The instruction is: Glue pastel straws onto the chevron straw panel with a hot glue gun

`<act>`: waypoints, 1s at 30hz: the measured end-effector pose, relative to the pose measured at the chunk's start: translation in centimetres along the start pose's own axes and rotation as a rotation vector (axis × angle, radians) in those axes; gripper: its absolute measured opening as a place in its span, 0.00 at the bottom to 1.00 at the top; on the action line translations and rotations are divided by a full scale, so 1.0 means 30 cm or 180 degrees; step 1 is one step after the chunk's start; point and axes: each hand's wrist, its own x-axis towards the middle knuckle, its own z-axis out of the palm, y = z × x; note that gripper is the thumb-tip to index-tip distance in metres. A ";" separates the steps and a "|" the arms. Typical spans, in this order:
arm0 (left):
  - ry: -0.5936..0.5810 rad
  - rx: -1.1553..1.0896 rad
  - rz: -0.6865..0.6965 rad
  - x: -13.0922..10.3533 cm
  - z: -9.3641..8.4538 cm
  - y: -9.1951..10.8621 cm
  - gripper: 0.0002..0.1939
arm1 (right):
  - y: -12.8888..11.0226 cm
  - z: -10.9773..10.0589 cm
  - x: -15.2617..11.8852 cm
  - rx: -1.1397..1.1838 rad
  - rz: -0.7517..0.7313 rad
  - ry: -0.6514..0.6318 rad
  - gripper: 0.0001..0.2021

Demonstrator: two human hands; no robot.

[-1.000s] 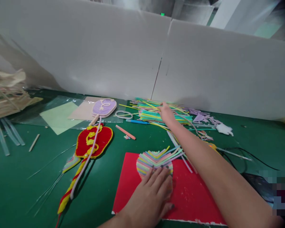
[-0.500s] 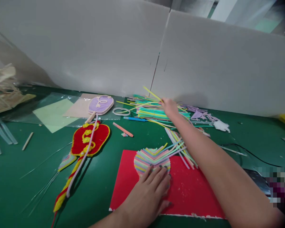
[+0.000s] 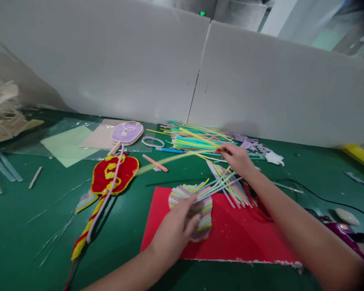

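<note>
A yellow pipe cleaner (image 3: 197, 136) is pinched in my right hand (image 3: 235, 158) above the far part of the table. A blurred pale-yellow length also runs left from these fingers; whether it is the same strand I cannot tell. My left hand (image 3: 172, 228), thumb apart from the fingers, hovers over or touches a rounded striped piece (image 3: 205, 210) of pastel pipe cleaners set in a V pattern. That piece lies on a red board (image 3: 227, 238) with a ragged white front edge. Loose strands (image 3: 223, 182) spread from its upper right, crossing each other.
Behind lies a pile of pipe cleaners (image 3: 188, 141). A red fan (image 3: 101, 178) with yellow trim and a purple fan (image 3: 127, 132) lie left, near an orange pen (image 3: 154, 162) and a blue pen (image 3: 170, 150). A purple tool (image 3: 341, 230) and black cable (image 3: 321, 197) are at right.
My right hand has come nearer and slightly right from the pile with the yellow pipe cleaner. My left hand has shifted left and turned, lifting its spread fingers from the striped piece.
</note>
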 end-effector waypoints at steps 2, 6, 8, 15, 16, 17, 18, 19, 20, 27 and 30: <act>0.0451 -0.0875 -0.0454 0.032 -0.022 -0.019 0.27 | -0.029 -0.012 -0.053 0.0130 -0.0171 -0.0288 0.09; 0.1219 -0.2576 -0.0900 0.084 -0.087 -0.025 0.38 | -0.060 -0.028 -0.112 0.0277 -0.0332 -0.0681 0.09; 0.1293 -0.2779 -0.0794 0.092 -0.114 -0.015 0.35 | -0.061 -0.032 -0.124 0.0313 -0.0348 -0.0772 0.10; 0.1017 -0.2521 -0.0666 0.089 -0.121 -0.027 0.20 | -0.036 -0.019 -0.131 0.0345 -0.0290 -0.0864 0.09; 0.0931 -0.2456 -0.0638 0.089 -0.118 -0.033 0.21 | -0.032 -0.016 -0.131 0.0340 -0.0272 -0.0860 0.09; 0.0876 -0.2411 -0.0636 0.089 -0.115 -0.037 0.22 | -0.028 -0.013 -0.130 0.0338 -0.0261 -0.0861 0.09; 0.0848 -0.2392 -0.0657 0.090 -0.113 -0.040 0.22 | -0.026 -0.011 -0.130 0.0342 -0.0257 -0.0871 0.09; 0.0859 -0.2398 -0.0695 0.090 -0.112 -0.042 0.21 | -0.025 -0.010 -0.129 0.0353 -0.0260 -0.0887 0.10; 0.0888 -0.2420 -0.0746 0.091 -0.111 -0.043 0.21 | -0.024 -0.009 -0.128 0.0369 -0.0269 -0.0906 0.10; 0.1086 -0.2465 -0.0949 0.097 -0.113 -0.036 0.23 | -0.006 -0.004 -0.062 0.0250 -0.0145 -0.0544 0.11; 0.1080 -0.2409 -0.0991 0.096 -0.112 -0.028 0.22 | 0.025 0.022 -0.006 0.0082 0.0009 -0.0291 0.11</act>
